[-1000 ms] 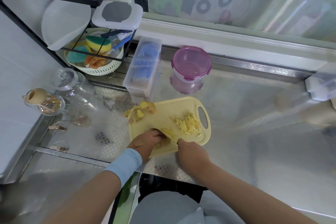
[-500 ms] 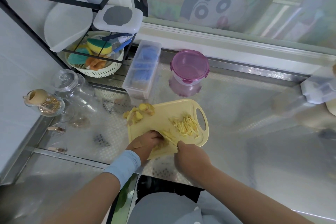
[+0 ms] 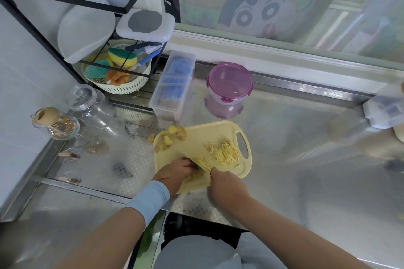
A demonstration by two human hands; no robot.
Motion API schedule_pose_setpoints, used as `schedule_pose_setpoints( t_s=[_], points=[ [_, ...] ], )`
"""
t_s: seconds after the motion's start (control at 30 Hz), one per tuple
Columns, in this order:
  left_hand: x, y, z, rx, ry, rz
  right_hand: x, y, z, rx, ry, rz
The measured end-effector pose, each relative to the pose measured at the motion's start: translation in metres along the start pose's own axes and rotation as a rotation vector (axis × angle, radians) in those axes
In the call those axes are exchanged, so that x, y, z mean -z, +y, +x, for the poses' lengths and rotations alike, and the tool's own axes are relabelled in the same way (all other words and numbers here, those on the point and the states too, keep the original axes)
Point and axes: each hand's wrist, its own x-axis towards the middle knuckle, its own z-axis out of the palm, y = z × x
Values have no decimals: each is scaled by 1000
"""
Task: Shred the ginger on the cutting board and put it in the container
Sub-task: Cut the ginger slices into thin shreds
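Observation:
A yellow cutting board [image 3: 196, 137] lies on the steel counter. A pile of shredded ginger [image 3: 223, 152] sits near its handle hole, and whole ginger chunks [image 3: 172, 135] lie at its far left corner. My left hand [image 3: 175, 173], with a plaster on its back, curls its fingers over ginger slices [image 3: 194, 176] at the near edge. My right hand [image 3: 227, 188] grips a knife [image 3: 202, 165] whose blade rests against those slices. A round container with a purple rim [image 3: 229, 85] stands open behind the board.
A clear oblong box [image 3: 172, 85] stands left of the purple container. Glass jars [image 3: 87, 107] and a rack with a sponge basket [image 3: 118, 70] fill the far left. A white box [image 3: 384, 109] sits at the right edge. The counter's front edge runs just under my wrists.
Both hands stay at the board's near edge with the knife against the ginger slices. The view has shifted only slightly.

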Motion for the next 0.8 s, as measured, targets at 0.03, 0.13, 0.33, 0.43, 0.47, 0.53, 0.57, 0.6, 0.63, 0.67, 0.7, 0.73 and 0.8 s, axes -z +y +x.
schedule_pose_setpoints(
  t_s=[0.03,0.13,0.33,0.43,0.47,0.53,0.57,0.6,0.63,0.67,0.7,0.73,0.8],
  points=[
    [-2,-2,0,2,15,-16,-1,3,-4,0,7,-3],
    [-5,-1,-2,-67,29,27,-3,9,-12,3,17,-15],
    [1,4,-1,29,-54,30,0,-5,10,-11,-31,-14],
    [0,2,-4,34,-25,-51,1,-8,14,0,-39,-8],
    [0,4,-5,13,1,-52,1,-7,13,3,-35,-7],
    [2,4,-5,-3,3,-43,1,-4,10,12,-14,2],
    [3,5,-6,2,14,-46,0,-1,6,17,-4,0],
    [3,4,-6,-4,27,-61,-1,2,2,18,3,-8],
    [1,3,-5,-19,39,-58,-2,5,-3,19,10,-18],
    [-1,1,-6,-26,46,-49,-3,8,-8,16,21,-24],
    [-2,1,-6,-29,40,-41,-5,10,-11,12,33,-24],
    [-1,1,-6,-26,40,-33,-6,11,-12,6,38,-21],
    [1,3,-6,-1,25,-52,-6,8,-8,4,20,-24]
  ],
)
